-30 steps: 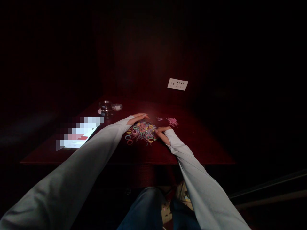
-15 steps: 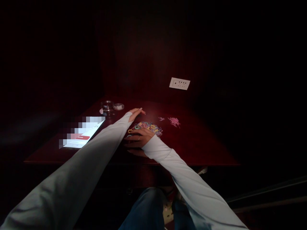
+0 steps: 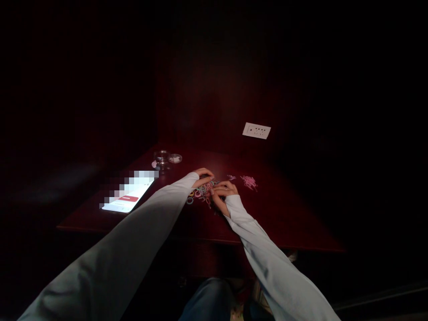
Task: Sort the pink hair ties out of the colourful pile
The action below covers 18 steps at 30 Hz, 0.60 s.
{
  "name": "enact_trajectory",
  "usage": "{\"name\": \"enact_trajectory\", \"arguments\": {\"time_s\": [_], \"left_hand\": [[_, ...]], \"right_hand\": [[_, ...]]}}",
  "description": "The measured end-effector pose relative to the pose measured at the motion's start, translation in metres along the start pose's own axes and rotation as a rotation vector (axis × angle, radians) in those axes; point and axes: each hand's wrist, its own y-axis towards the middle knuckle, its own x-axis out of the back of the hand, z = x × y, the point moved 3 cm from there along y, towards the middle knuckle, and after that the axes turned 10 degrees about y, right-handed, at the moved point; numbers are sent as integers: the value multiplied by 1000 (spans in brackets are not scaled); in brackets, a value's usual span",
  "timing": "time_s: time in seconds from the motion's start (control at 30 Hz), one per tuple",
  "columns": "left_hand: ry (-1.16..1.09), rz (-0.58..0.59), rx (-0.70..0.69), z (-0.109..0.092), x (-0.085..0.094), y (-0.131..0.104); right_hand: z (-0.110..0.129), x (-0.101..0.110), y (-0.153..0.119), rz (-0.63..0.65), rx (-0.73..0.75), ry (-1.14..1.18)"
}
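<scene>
A pile of small coloured bands [image 3: 198, 193] lies on the dark red table [image 3: 281, 223], between my hands. My left hand [image 3: 203, 175] rests at the pile's far left side, fingers bent over it; what its fingertips hold, if anything, is too small to tell. At the pile's right side is my right hand [image 3: 226, 192], its fingers curved and touching the bands. Whether it grips any of them cannot be made out. Right of the pile lie a heap of pink bands [image 3: 249, 182] and a much smaller purplish cluster [image 3: 231, 177].
A lit phone [image 3: 129, 198] lies at the left of the table. Behind it stand a clear jar [image 3: 162, 161] and a round clear lid [image 3: 175, 158], with a small pink item [image 3: 154, 164] beside the jar. A white socket plate [image 3: 256, 130] is on the back wall.
My right hand has moved from the pile's near side to its right side, and its fingers have curled in. My left hand has bent its fingers over the pile. The view has shifted slightly.
</scene>
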Motion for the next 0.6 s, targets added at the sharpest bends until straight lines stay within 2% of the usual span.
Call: {"name": "enact_trajectory", "arguments": {"time_s": [0.1,0.17,0.27,0.3,0.47,0.6], "left_hand": [[53,-34,-108,-13,5,-3],[107,2,-229,-25,8,-7],[238,36,-284,-43,15,-12],[279,109,-316,-49,15,-14],[382,134,-333,-65,22,-19],[418,162,-321,-68,21,-19]], "right_hand": [[-14,14,3,-125,-80,25],[-24,22,3,-217,-145,-12],[-34,28,4,-321,-221,-65],[-35,29,4,-343,-243,-75],[-39,29,3,-347,-338,-77],[-49,29,0,-344,-295,-66]]}}
